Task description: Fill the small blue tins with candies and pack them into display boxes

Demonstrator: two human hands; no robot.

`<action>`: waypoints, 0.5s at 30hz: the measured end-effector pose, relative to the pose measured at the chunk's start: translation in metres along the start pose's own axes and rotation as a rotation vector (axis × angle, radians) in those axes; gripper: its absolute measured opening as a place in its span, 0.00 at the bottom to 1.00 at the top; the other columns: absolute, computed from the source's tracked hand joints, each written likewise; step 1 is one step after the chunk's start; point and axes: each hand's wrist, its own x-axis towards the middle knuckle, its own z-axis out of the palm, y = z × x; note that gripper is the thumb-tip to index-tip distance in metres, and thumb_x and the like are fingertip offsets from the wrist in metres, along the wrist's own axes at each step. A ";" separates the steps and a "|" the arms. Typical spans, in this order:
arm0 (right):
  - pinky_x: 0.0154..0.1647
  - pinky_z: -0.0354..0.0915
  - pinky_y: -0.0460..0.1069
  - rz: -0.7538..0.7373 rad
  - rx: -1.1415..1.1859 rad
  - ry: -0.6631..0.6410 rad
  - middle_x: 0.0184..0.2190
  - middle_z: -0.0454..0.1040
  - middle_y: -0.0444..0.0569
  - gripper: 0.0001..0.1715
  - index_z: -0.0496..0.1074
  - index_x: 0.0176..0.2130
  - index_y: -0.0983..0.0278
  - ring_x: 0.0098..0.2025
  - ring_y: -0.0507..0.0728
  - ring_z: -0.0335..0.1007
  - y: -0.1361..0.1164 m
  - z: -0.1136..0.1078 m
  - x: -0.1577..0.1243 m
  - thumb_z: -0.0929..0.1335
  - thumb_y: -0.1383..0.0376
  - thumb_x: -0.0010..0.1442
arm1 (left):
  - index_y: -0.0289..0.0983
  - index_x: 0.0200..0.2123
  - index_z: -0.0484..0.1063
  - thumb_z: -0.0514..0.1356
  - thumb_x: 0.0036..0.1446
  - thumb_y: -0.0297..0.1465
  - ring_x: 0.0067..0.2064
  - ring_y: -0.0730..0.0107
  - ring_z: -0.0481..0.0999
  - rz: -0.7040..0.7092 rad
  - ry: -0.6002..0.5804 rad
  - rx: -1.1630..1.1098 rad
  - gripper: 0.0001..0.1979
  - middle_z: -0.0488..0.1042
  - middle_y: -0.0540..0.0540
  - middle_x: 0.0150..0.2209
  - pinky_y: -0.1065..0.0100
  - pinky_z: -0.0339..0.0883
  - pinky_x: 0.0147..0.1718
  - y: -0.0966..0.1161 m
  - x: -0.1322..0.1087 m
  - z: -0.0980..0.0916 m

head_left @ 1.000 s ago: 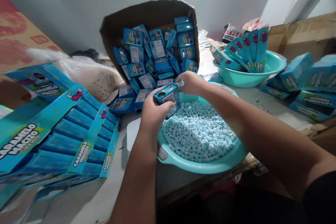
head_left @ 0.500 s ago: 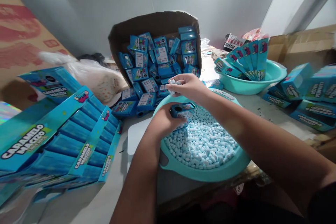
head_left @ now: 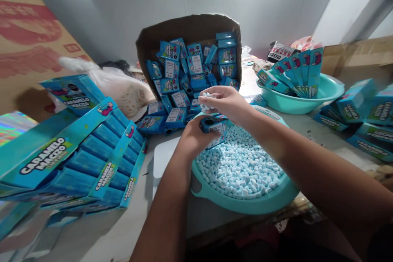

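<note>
A teal basin [head_left: 245, 208] full of small pale blue and white candies [head_left: 242, 168] stands in front of me. Over its left rim, my left hand [head_left: 196, 135] is wrapped round a small blue box [head_left: 217, 131], whose dark opening faces up. Just above the box, my right hand [head_left: 222, 102] pinches a clump of the same candies [head_left: 207, 101] between thumb and fingers. The two hands are close together; the candies are above the box, not seen inside it.
Behind the basin, a tipped carton [head_left: 190, 28] holds many blue boxes, some spilling out. Large display boxes [head_left: 58, 151] stand at left. A second teal basin [head_left: 301, 102] with folded cartons and more blue boxes [head_left: 357, 102] are at right. A white lid-like object [head_left: 164, 157] lies beside the basin.
The whole view has shifted, so everything sits slightly further right. My right hand has come a little lower over the box, still holding candies. The box's top flap shows less.
</note>
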 end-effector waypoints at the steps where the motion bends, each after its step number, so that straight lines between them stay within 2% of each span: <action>1: 0.41 0.76 0.50 0.009 -0.005 -0.008 0.35 0.78 0.49 0.24 0.76 0.42 0.64 0.36 0.53 0.75 0.000 0.001 -0.001 0.77 0.52 0.52 | 0.39 0.45 0.78 0.70 0.42 0.32 0.39 0.58 0.80 -0.007 -0.007 -0.001 0.22 0.81 0.46 0.37 0.60 0.72 0.40 0.000 0.000 0.000; 5: 0.39 0.76 0.50 0.038 -0.041 -0.034 0.38 0.78 0.50 0.24 0.76 0.44 0.63 0.37 0.54 0.76 0.001 0.004 -0.003 0.76 0.51 0.54 | 0.38 0.43 0.78 0.69 0.42 0.32 0.40 0.56 0.80 -0.017 -0.002 0.001 0.21 0.81 0.45 0.37 0.62 0.71 0.36 0.003 -0.002 0.000; 15: 0.37 0.75 0.50 0.052 -0.036 -0.027 0.36 0.78 0.50 0.21 0.76 0.41 0.64 0.32 0.52 0.72 -0.001 0.007 -0.004 0.76 0.53 0.54 | 0.37 0.40 0.76 0.69 0.41 0.31 0.40 0.54 0.79 0.004 0.006 -0.017 0.18 0.81 0.44 0.36 0.60 0.71 0.37 0.001 -0.001 0.000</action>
